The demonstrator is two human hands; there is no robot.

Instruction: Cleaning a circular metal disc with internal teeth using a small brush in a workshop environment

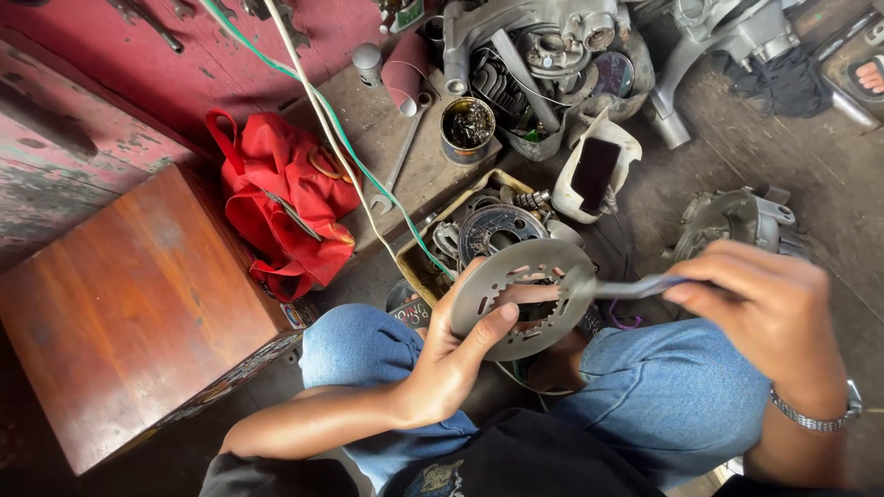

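Observation:
My left hand [456,354] holds a round grey metal plate [488,290] with a toothed centre hole, thumb across its lower face and fingers behind it. My right hand [769,308] grips the handle of a thin grey tool [635,287], whose tip rests on the plate's right edge. Both hands hover above my knees in blue jeans. A metal watch band circles my right wrist.
A tray of metal parts [493,230] lies just beyond the plate. Around it are a red bag [285,198], a wooden box [138,304], a tin of dark grease [468,127], a spanner [398,166], a cut white jug [594,170] and engine casings [543,55] [737,221].

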